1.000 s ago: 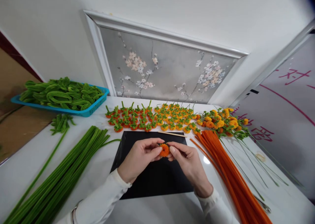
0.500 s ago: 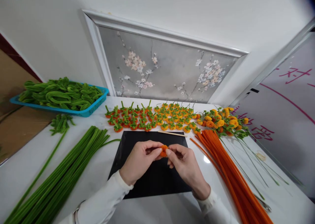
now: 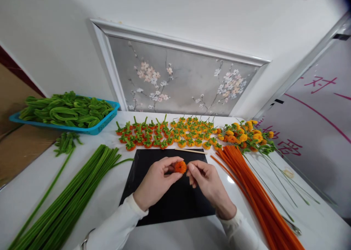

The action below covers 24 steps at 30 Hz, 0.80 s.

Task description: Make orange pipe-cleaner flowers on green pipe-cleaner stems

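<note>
Between the thumb and fingers of my left hand [image 3: 157, 178] is a small, round, ribbed orange chenille pumpkin [image 3: 180, 167], its puckered, dimpled centre turned toward me. Just right of it, apart from it, my right hand [image 3: 207, 180] is closed with thumb and forefinger pinched together. Whether anything sits in that pinch is too small to see. Both hands hover over a black mat [image 3: 175, 206] on the white table. Beyond the mat stand rows of finished-looking orange pumpkins [image 3: 148, 143] and yellow pumpkins [image 3: 189, 134] with green tops.
Green chenille stems [image 3: 71, 191] lie left, orange chenille stems [image 3: 255, 195] right. A blue basket [image 3: 101, 125] of green chenille loops stands back left, with short green pieces [image 3: 65, 143] before it. A thin wooden stick [image 3: 190, 151] lies behind the mat. Yellow-orange flowers [image 3: 244, 134] lie back right.
My right hand has come off the orange pumpkin and moved slightly right. In my left hand the pumpkin has turned, so its dimpled centre now faces me. The view has tilted slightly upward.
</note>
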Tool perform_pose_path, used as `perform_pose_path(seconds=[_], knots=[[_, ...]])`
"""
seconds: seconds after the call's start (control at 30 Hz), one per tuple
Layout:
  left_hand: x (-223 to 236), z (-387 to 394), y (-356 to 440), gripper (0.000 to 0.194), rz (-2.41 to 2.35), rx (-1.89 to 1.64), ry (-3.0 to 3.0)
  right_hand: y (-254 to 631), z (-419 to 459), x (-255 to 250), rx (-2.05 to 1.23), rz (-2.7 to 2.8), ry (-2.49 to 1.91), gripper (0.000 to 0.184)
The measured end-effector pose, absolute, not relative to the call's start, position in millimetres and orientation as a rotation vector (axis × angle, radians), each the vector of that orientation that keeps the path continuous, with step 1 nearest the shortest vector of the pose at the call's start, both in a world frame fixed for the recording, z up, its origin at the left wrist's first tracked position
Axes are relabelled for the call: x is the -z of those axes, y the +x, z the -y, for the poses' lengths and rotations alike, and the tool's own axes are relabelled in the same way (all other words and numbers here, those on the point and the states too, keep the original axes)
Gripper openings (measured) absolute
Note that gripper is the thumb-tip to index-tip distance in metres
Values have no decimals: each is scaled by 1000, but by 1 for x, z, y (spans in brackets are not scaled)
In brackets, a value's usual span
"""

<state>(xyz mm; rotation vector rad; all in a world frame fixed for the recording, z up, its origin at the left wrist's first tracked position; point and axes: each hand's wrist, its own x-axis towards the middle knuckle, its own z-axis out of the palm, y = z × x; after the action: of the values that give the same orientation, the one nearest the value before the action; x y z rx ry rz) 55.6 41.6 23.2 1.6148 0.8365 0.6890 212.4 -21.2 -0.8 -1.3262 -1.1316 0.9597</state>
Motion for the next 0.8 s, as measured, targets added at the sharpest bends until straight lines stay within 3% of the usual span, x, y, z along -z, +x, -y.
perform_pose_path(seconds=[0.13,0.23,0.33,0.8], knots=[[-26,-43,55,33,-810,-707,1588,218,20,6,-878,1180,-1270,31],[-30,-44,55,34,-773,-705,1501,214,18,7,-1029,1208,-1152,35],[-33,-46,54,35,-789,-730,1347,209,13,7,-1110,1138,-1183,27],[6,-43,64,25,-807,-774,872,221,0,-16,-714,1161,-1313,25]])
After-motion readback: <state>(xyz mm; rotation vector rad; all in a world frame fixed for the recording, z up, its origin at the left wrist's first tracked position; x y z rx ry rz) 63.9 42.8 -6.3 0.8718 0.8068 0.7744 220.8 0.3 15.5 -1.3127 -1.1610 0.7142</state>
